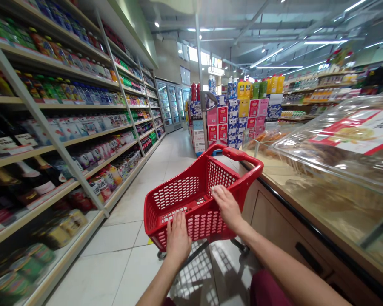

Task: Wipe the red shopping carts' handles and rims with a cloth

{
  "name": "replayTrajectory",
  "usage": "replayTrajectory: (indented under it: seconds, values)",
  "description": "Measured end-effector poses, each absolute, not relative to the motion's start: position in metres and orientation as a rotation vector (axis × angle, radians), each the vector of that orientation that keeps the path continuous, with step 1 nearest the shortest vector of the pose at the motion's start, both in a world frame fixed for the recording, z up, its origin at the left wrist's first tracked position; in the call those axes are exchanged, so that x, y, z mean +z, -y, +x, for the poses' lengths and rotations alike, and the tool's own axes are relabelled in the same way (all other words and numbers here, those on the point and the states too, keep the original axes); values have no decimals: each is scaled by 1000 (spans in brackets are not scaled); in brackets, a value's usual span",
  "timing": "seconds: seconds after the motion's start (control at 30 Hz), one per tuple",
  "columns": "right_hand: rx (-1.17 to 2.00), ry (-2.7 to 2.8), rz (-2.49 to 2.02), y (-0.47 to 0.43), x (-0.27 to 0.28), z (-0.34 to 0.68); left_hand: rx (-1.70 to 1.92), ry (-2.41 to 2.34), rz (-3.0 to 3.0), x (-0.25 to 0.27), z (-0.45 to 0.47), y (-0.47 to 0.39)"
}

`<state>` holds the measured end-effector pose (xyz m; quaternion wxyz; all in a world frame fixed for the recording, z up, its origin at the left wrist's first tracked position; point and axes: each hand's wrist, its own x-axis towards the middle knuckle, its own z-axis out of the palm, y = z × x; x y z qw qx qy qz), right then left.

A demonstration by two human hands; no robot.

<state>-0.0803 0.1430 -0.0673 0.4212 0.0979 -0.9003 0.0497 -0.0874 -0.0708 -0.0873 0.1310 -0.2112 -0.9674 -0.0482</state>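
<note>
A red plastic shopping cart (242, 193) with a perforated basket stands in front of me, turned sideways, its handle at the upper right. My left hand (178, 240) lies against the near side of the basket, fingers stretched out and their tips at the rim. Further right, my right hand (226, 207) reaches over the same rim with its fingers extended. Neither hand visibly grips anything, though the right thumb is hidden. No goods show in the visible part of the basket.
Drink shelves (92, 170) line the left side. On the right runs a glass-edged counter (306, 191) with clear plastic food packs (341, 140). Stacked drink cartons (223, 121) and a pole (204, 114) stand ahead. Tiled floor (127, 238) lies between shelves and cart; glass-door fridges (170, 104) stand beyond.
</note>
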Motion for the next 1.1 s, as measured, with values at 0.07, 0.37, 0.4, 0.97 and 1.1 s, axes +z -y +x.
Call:
replayTrajectory:
  seconds: [0.07, 0.37, 0.4, 0.97, 1.1]
  values:
    - [110, 2285, 464, -130, -76, -80, -134, 2812, -630, -88, -89, 72]
    - [159, 2279, 334, -133, -69, -81, -107, 2785, -589, -90, -90, 77]
    - [140, 2290, 408, -130, -71, -81, -99, 2781, -596, -91, -90, 77]
    - [169, 2320, 306, -122, -75, -83, -108, 2786, -641, -89, -86, 71]
    - [154, 2289, 462, -107, -82, -84, -108, 2822, -632, -86, -87, 70]
